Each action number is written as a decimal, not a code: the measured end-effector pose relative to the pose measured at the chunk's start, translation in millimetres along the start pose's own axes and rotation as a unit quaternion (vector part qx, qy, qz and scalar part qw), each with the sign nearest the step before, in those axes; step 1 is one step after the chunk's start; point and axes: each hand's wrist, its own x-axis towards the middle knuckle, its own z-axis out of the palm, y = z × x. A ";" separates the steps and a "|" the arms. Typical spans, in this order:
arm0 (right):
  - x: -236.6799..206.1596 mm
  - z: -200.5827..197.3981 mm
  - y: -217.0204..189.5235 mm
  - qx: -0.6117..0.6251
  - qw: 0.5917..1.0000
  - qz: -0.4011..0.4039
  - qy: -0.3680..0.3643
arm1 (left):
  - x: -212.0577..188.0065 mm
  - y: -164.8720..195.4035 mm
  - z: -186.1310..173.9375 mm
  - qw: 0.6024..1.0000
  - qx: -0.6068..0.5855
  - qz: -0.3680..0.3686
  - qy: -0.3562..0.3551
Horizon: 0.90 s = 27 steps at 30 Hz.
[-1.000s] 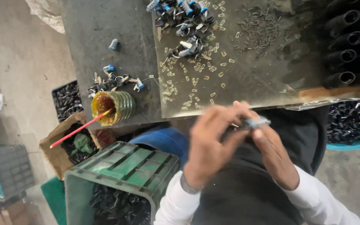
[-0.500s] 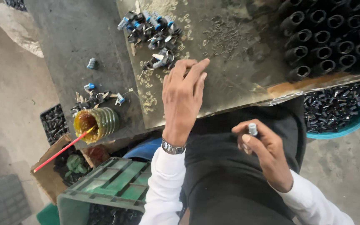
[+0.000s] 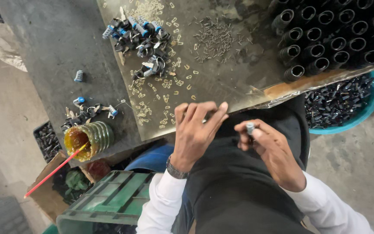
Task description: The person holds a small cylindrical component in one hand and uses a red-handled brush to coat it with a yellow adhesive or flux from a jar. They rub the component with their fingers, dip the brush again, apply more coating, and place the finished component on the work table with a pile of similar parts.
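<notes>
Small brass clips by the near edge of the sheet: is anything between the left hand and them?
Nothing visible. The left hand reaches over the near edge of the metal sheet, and the closest small brass clips lie loose just beside its fingers.

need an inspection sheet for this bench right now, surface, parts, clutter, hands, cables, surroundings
surface: worn metal sheet laid on a darker grimy bench, stained.
job's things: small grey cylindrical part pinched in the right hand; left hand at the sheet's near edge, by scattered small brass clips.
clutter: pile of black and blue parts, heap of tiny dark pins, rows of black tubes, ribbed jar of amber liquid with a red stick.
grippers: left open, right closed on the part.
cables: nothing seen.
surroundings: teal tub of black parts, green crate, concrete floor.
</notes>
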 end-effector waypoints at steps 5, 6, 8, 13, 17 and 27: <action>5.6 -3.4 4.2 0.004 1.000 0.000 -0.013 | -11.4 9.7 -5.0 0.992 -0.084 -0.076 0.063; 5.6 -3.9 6.4 0.009 1.000 0.003 -0.004 | -12.9 13.6 -7.3 0.985 -0.115 -0.102 0.080; 5.5 -3.7 10.5 0.017 1.000 0.001 0.010 | -16.1 21.6 -13.0 0.975 -0.162 -0.139 0.071; 7.8 4.9 16.2 0.036 0.998 -0.039 -0.018 | -22.3 34.1 -21.9 0.950 -0.242 -0.188 0.057; 11.6 14.5 17.0 0.031 0.997 -0.063 -0.014 | -25.5 33.4 -21.5 0.947 -0.251 -0.188 0.072; 11.3 21.2 15.3 -0.122 0.980 -0.157 0.027 | -29.5 30.7 -18.9 0.947 -0.241 -0.197 0.086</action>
